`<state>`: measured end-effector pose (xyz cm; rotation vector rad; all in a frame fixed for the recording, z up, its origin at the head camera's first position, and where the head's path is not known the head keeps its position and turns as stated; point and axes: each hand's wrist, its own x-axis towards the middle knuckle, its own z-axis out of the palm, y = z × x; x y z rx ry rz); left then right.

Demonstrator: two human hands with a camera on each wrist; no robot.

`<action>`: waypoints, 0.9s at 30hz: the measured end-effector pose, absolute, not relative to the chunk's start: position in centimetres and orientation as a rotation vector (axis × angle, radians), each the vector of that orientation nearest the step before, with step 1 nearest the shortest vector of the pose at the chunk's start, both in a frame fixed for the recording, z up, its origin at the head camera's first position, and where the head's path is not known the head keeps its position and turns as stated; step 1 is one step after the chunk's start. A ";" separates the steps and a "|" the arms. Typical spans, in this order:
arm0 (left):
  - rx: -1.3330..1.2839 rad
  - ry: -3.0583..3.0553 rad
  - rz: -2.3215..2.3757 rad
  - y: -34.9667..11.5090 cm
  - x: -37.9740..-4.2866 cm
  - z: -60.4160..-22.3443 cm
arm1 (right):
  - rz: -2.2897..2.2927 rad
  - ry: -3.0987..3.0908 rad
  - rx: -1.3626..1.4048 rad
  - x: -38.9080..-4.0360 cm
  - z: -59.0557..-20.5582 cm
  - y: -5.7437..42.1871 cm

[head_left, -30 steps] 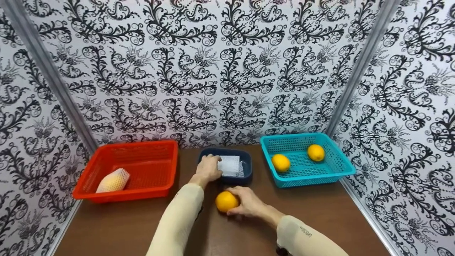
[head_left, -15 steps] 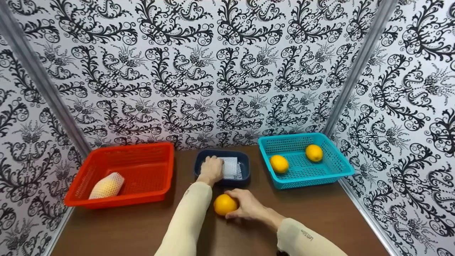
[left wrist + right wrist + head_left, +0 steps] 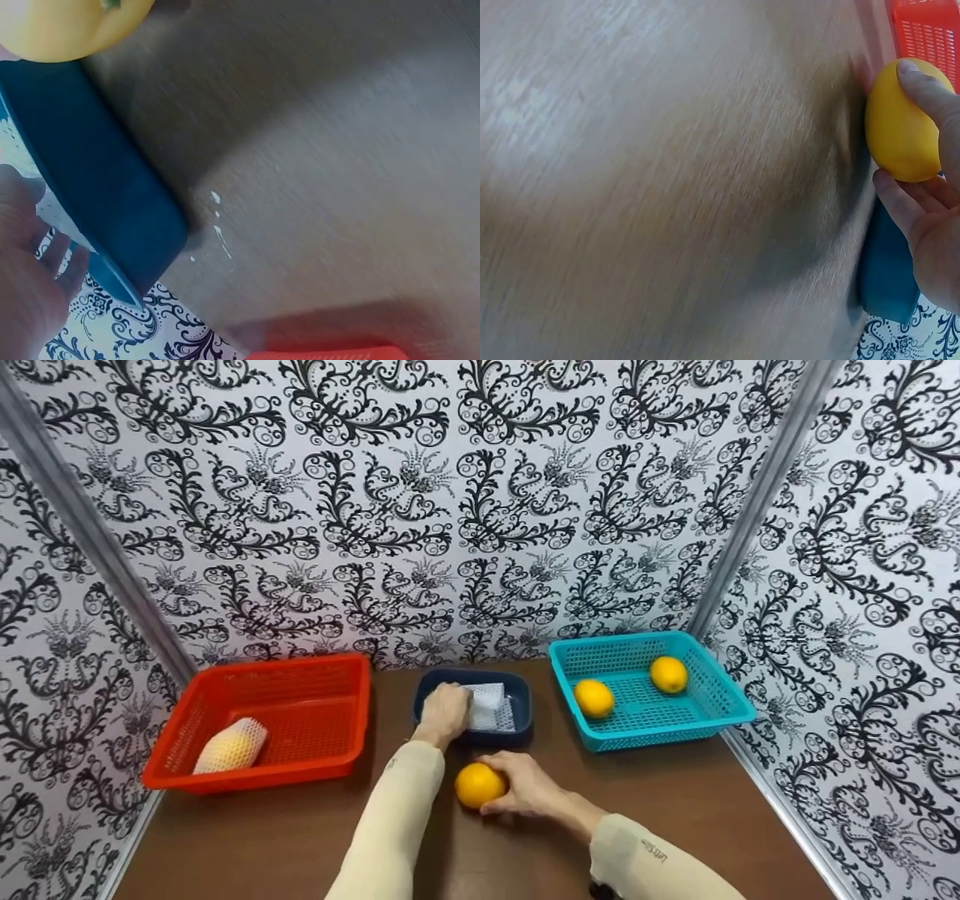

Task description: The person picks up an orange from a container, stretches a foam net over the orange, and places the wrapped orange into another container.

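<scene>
Inside the dark blue box [image 3: 521, 725], my left hand [image 3: 445, 710] pinches the edge of a white foam net sleeve [image 3: 489, 697]; more netting lies under it. In the left wrist view the thumb and fingers [image 3: 58, 266] reach over the box's rim onto the white netting [image 3: 61, 216]. My right hand [image 3: 525, 784] holds a yellow-orange lemon [image 3: 478, 786] just in front of the box. The right wrist view shows the thumb on one side of the lemon [image 3: 904, 124] and fingertips at its lower end.
A red basket [image 3: 330, 769] at the left holds one fruit in a foam net [image 3: 232, 745]. At the right, a turquoise basket [image 3: 645, 739] contains two lemons [image 3: 593, 698]. Patterned walls [image 3: 480, 510] enclose the brown table [image 3: 300, 840] at the back and sides.
My left hand has moved slightly right and deeper into the box, its fingers closing on the netting, whose near sheet now looks folded. The right hand keeps the lemon in place.
</scene>
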<state>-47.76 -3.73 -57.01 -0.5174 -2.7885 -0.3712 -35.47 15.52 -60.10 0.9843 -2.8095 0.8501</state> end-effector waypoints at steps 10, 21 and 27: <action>-0.589 -2.720 -0.309 -5.5 -46.8 -54.2 | 0.861 -2.777 0.973 -35.1 -60.4 15.1; -0.680 -2.479 -0.379 -7.4 -45.0 -51.3 | 0.868 -2.814 0.941 -34.8 -60.6 15.4; -0.650 -2.534 -0.411 -8.3 -43.9 -50.0 | 0.896 -2.829 0.922 -34.5 -60.5 15.5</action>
